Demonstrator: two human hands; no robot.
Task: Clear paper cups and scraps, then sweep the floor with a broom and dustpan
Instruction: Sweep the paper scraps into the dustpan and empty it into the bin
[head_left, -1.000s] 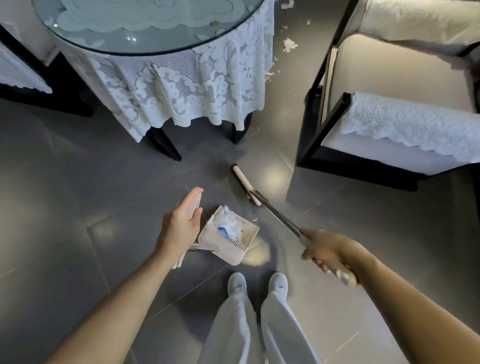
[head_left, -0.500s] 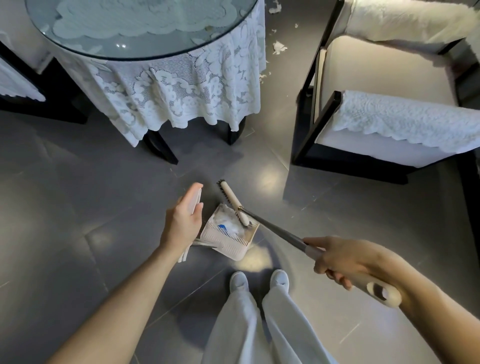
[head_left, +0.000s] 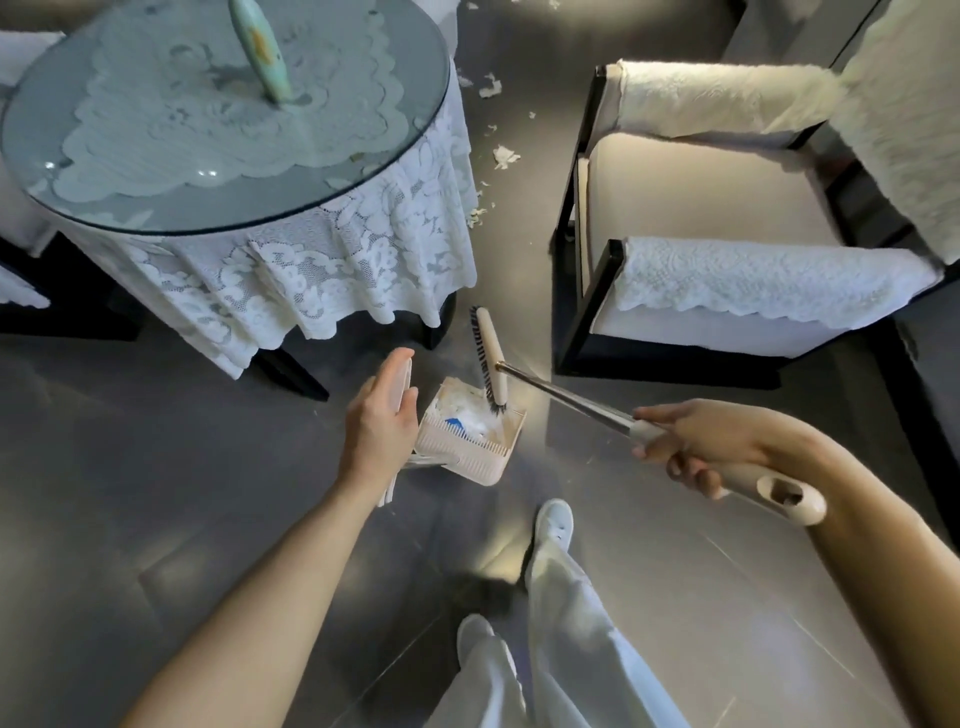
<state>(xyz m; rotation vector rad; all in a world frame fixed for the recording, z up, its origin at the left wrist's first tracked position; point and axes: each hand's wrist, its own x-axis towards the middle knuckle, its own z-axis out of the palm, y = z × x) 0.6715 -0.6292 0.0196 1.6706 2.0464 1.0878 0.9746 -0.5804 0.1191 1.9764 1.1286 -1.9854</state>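
Observation:
My left hand (head_left: 378, 422) grips the upright handle of a beige dustpan (head_left: 470, 452) that sits low over the grey floor. Inside the pan lie white paper scraps and a blue bit (head_left: 467, 418). My right hand (head_left: 691, 447) holds the broom handle (head_left: 566, 397) near its cream grip. The broom head (head_left: 489, 358) is raised, with its dark bristles touching the pan's far edge. More white paper scraps (head_left: 503, 156) lie on the floor between the table and the chair.
A round glass table (head_left: 223, 124) with a lace cloth stands at the upper left, a pale green object (head_left: 260, 49) on it. A white armchair with dark frame (head_left: 727, 228) stands at the right. My feet in white shoes (head_left: 553, 522) are just behind the pan.
The broom head swung from the floor at the right up to the dustpan and now stands over its far edge. My left hand kept the pan still. The view tilted up.

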